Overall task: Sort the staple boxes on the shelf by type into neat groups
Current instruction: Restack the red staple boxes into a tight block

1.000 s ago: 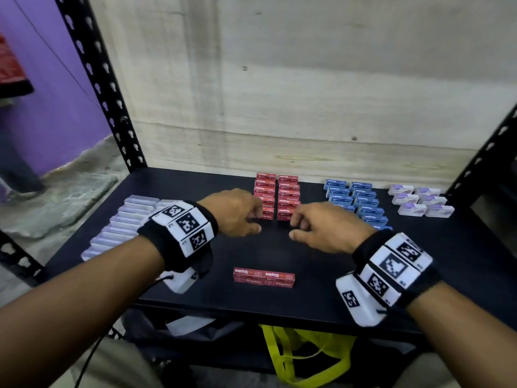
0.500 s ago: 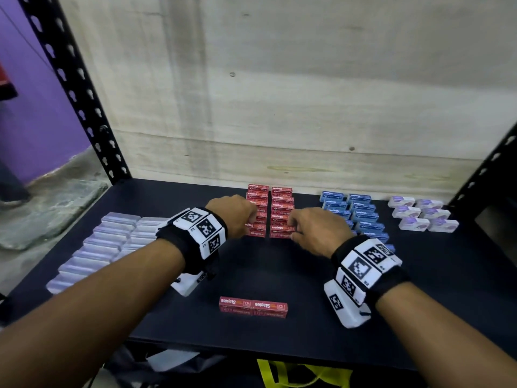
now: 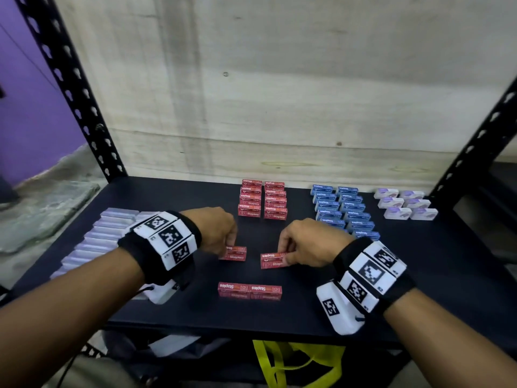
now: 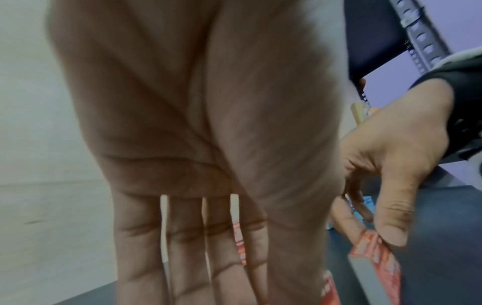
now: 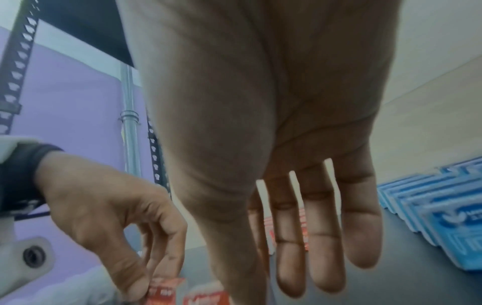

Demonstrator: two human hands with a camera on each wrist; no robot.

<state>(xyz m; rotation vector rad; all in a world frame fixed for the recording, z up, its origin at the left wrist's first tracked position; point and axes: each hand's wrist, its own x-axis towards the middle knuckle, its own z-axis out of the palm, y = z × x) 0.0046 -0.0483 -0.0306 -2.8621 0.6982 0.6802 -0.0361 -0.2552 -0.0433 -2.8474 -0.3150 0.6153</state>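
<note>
Red staple boxes (image 3: 263, 200) stand in two rows at the back middle of the black shelf (image 3: 447, 261). My left hand (image 3: 230, 246) pinches one red box (image 3: 234, 254) just in front of those rows; the right wrist view shows its thumb and fingers on that box (image 5: 164, 289). My right hand (image 3: 282, 253) pinches another red box (image 3: 272, 261), also seen in the left wrist view (image 4: 375, 262). Two more red boxes (image 3: 249, 291) lie end to end nearer the front edge.
Blue boxes (image 3: 344, 211) sit in two rows right of the red ones, with white-purple boxes (image 3: 405, 204) at the far right. Pale clear boxes (image 3: 106, 233) are rowed at the left. A wooden back panel (image 3: 279, 107) and black uprights (image 3: 70, 88) bound the shelf.
Both hands have drawn back from the front of the red rows toward me, each bringing one red box with it. The pair of red boxes at the front has not moved.
</note>
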